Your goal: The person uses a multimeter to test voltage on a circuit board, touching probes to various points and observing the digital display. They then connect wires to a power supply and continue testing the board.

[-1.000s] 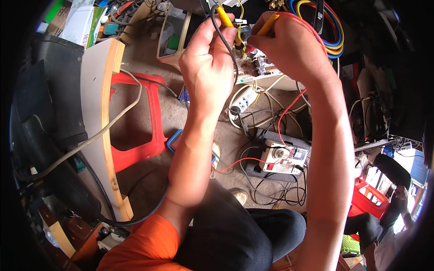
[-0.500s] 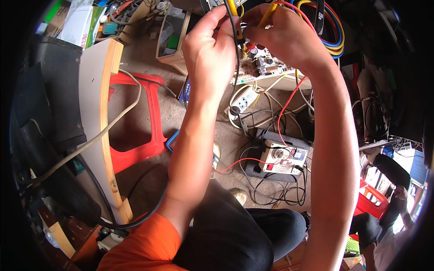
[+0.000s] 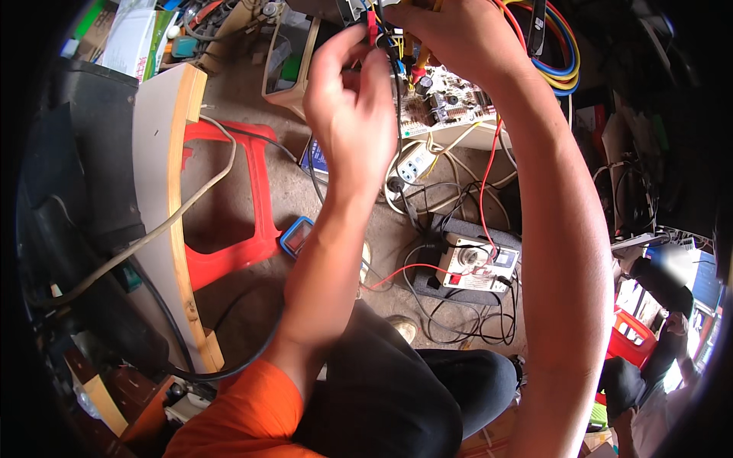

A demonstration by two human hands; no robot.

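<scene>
My left hand [image 3: 351,114] is raised at the top centre, thumb and forefinger closed at the lower end of a small red clip-like piece [image 3: 372,27]. A black cable [image 3: 398,107] runs down beside this hand. To its right my right hand [image 3: 477,42] is closed around a yellow pen-shaped probe [image 3: 422,58], whose upper part is mostly hidden by the fingers. Below both hands lies a white circuit board [image 3: 450,107] with dark components and a red part near the probe's lower end.
A white power strip [image 3: 414,165] sits among tangled cables on the floor. Nearer is a white box-shaped device [image 3: 477,265] with red and black leads. A red plastic stool [image 3: 263,183] and a wooden-edged panel [image 3: 179,198] stand left. Coiled coloured hoses [image 3: 563,69] hang right.
My left hand has left the yellow probe and black cable it was at and now has the red piece at its fingertips. My right hand has shifted slightly up and left.
</scene>
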